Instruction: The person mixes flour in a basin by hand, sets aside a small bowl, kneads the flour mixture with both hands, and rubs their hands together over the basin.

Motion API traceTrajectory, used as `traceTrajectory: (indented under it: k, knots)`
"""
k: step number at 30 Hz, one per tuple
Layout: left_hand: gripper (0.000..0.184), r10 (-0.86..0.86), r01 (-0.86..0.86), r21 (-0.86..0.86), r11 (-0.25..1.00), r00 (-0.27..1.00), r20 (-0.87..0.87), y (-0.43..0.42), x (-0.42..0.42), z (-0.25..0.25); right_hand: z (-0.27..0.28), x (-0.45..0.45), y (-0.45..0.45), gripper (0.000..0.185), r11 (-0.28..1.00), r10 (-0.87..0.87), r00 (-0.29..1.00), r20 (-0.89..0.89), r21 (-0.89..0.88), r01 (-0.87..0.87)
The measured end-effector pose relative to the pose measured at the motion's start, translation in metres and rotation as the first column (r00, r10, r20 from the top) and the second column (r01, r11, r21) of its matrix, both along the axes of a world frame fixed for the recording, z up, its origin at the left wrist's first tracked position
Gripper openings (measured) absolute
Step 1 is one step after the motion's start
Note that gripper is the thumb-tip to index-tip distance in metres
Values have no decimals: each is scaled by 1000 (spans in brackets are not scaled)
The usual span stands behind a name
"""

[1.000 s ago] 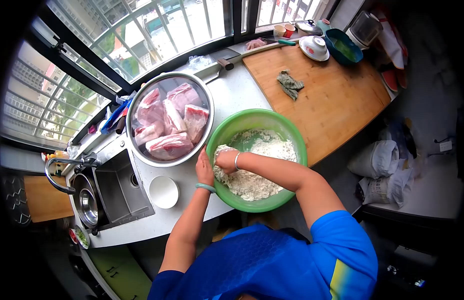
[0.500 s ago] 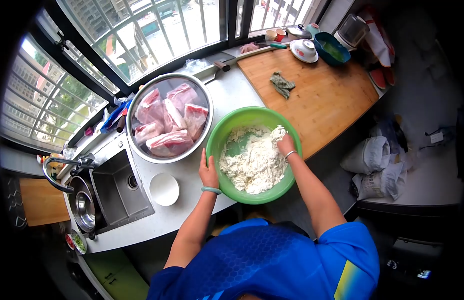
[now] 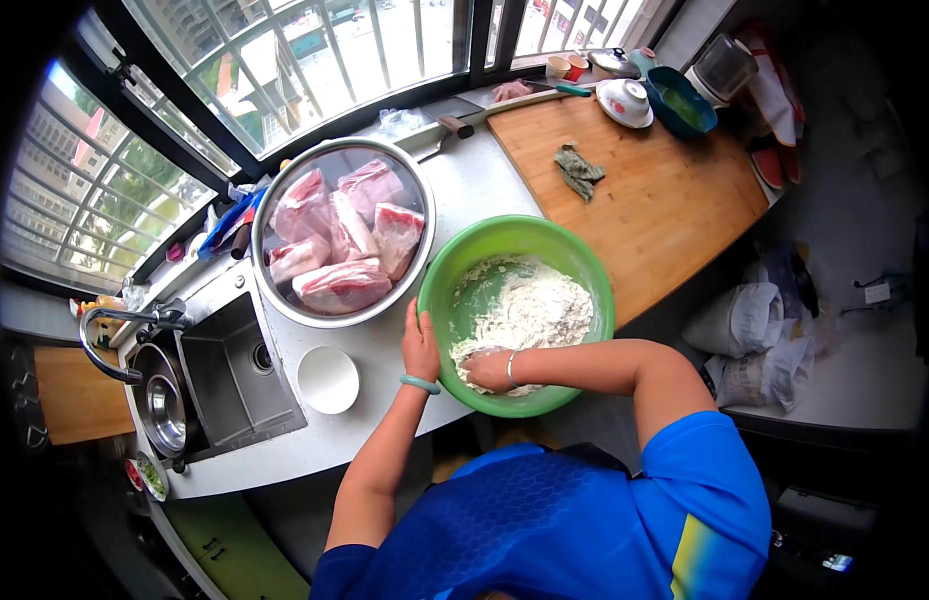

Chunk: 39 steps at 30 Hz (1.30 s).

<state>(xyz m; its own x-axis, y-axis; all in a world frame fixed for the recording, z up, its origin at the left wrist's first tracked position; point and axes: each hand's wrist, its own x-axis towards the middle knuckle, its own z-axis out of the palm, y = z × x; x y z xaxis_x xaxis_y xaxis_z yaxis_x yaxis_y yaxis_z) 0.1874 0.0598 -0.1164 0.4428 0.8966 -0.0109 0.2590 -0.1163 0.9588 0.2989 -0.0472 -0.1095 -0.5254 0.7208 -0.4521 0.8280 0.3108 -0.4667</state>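
Note:
A green plastic basin [image 3: 602, 275] holds a loose, crumbly white flour dough [image 3: 540, 305], heaped toward its right side. My left hand [image 3: 420, 347] holds the basin's left side, its fingers straight up along the outer wall. Inside the basin my right hand [image 3: 490, 368] reaches down at the near left edge of the dough. Its fingers are buried in the flour, so I cannot see how they are bent. Left of the basin stands a steel bowl [image 3: 432, 235] of large raw meat pieces [image 3: 342, 285]. A small white bowl [image 3: 329, 380] sits nearer me.
A wooden board [image 3: 675, 215] carrying a crumpled cloth [image 3: 579, 170] lies to the right. Behind the basin rests a cleaver [image 3: 453, 128]. A sink [image 3: 230, 365] with a tap [image 3: 110, 345] is at the left. White sacks [image 3: 740, 315] stand at the right.
My right hand has moved from the dough's far right, where it had a clump, to the near left of the basin. The dough now lies further right. My left hand stays at the rim.

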Motion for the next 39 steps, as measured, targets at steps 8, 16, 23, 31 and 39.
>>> traceTrajectory:
  k: [8,16,23,31,39]
  knots:
    - [38,-54,52,-41,998,997,-62,26,11,-1,-24,95,101,14,716,-669,731,-132,151,682]
    - [44,155,-105,-183,978,946,285,-25,-5,-9,-31,160,-13,27,108,-958,143,-250,146,983]
    - [38,-86,47,-216,975,980,-178,8,-9,37,-12,134,-50,45,398,-887,403,223,-69,915]
    - [38,5,7,-89,996,991,134,8,7,-7,-32,124,31,25,142,-983,159,-91,171,975]
    - [36,255,-195,-408,892,962,97,-68,-16,-14,-13,9,42,22,442,-897,441,36,121,889]
